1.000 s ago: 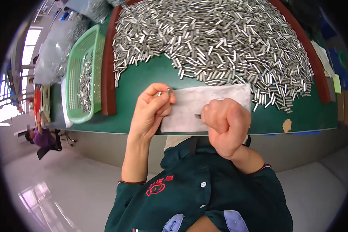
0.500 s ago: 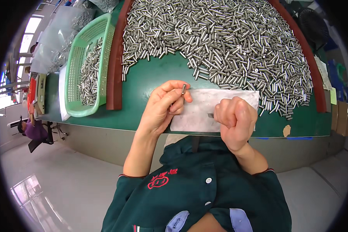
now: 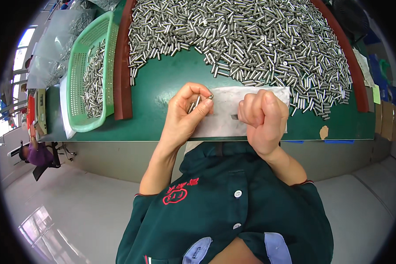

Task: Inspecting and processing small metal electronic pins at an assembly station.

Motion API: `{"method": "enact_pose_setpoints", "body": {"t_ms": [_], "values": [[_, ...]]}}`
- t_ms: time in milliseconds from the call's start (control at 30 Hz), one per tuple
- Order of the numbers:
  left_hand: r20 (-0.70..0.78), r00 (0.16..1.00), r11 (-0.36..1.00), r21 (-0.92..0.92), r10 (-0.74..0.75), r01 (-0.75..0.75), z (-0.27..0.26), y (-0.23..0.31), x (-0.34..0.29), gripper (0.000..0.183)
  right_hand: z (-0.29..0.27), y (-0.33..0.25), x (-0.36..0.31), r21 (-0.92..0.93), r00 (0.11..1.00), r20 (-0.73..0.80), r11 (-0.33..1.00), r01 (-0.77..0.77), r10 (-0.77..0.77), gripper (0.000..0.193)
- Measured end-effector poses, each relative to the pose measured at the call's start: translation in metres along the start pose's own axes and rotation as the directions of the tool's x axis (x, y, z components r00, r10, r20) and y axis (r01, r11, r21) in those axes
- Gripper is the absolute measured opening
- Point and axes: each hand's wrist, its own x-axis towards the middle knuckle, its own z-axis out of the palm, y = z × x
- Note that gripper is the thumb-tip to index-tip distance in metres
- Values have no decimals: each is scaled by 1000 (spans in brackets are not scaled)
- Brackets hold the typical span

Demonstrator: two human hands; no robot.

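Observation:
My left hand (image 3: pixel 180 116) is closed over the left edge of a white cloth (image 3: pixel 224 125). Its thumb and finger pinch a small metal pin (image 3: pixel 210 97) seen nearly end-on, and more pins (image 3: pixel 197 102) lie inside the curled fingers. Right of it, my right hand (image 3: pixel 265 121) makes a fist above the cloth. From that fist sticks the short, dark, flat tip of a thin tool (image 3: pixel 234 117); the rest is hidden by the fingers. Beyond both hands, a wide heap of loose metal pins (image 3: pixel 242 48) covers the green tabletop (image 3: pixel 156 92).
Reddish-brown rails (image 3: pixel 122 83) border the heap on both sides. At left stands a light-green plastic basket (image 3: pixel 73 105) part-filled with pins, beside clear bags (image 3: pixel 53 48) of pins. A fan (image 3: pixel 350 17) is at far right. Another person (image 3: pixel 38 154) sits at far left.
The pin at my left fingertips has turned from upright to nearly end-on, and pins inside that hand now show. My right fist keeps its grip. The whole view has shifted slightly.

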Motion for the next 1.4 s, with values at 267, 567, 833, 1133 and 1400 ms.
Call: {"method": "enact_pose_setpoints", "body": {"t_ms": [267, 567, 833, 1133, 1400], "values": [[8, 1000, 1000, 14, 10, -10, 0, -1, 1, 10, -2, 1, -1, -15, 1000, -11, 1000, -16, 16, 36], [38, 999, 990, -135, -30, 34, -6, -3, 4, 11, 0, 0, 2, -20, 999, -4, 999, -39, 39, 36], [-131, 989, 997, -9, 75, -77, -13, 12, -4, 13, 0, -1, 1, -11, 999, -3, 999, -44, 44, 37], [-416, 567, 282, 907, 711, 312, -111, 99, -7, 17, 0, -1, 1, 4, 998, -1, 998, -56, 56, 37], [-86, 695, 258, 955, 714, -147, -47, 62, 19, 7, -2, -1, 2, 15, 999, -22, 999, -38, 38, 37]]}}
